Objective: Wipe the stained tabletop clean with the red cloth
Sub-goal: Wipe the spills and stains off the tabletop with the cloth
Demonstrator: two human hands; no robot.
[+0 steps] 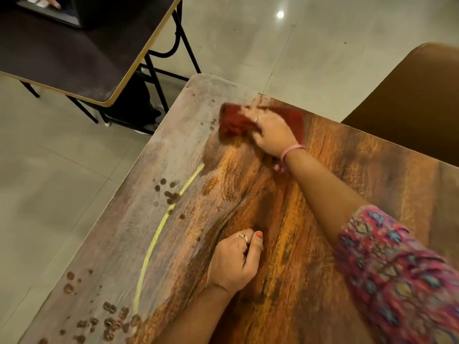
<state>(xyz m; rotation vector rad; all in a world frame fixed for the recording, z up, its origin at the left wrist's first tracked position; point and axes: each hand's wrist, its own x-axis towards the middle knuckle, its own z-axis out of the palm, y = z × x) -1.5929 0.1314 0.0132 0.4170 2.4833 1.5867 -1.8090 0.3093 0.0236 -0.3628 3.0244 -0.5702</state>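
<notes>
The wooden tabletop (pixel 323 219) runs from the lower left to the upper right, with a grey band along its left edge and a yellow curved line. My right hand (pixel 270 135) presses the red cloth (pixel 236 120) flat on the table near the far corner. Brown stain spots (pixel 171 192) dot the grey band at mid-left, more of them (pixel 111 321) lie near the bottom left, and a few small ones (pixel 212 122) sit just left of the cloth. My left hand (pixel 236 259) rests on the table as a loose fist with nothing in it.
A dark table (pixel 62 58) with black metal legs stands at the upper left, and another person's hand (pixel 51 2) shows at its far edge. A brown chair back (pixel 417 100) rises beyond the table's right edge. Tiled floor (pixel 49 170) surrounds everything.
</notes>
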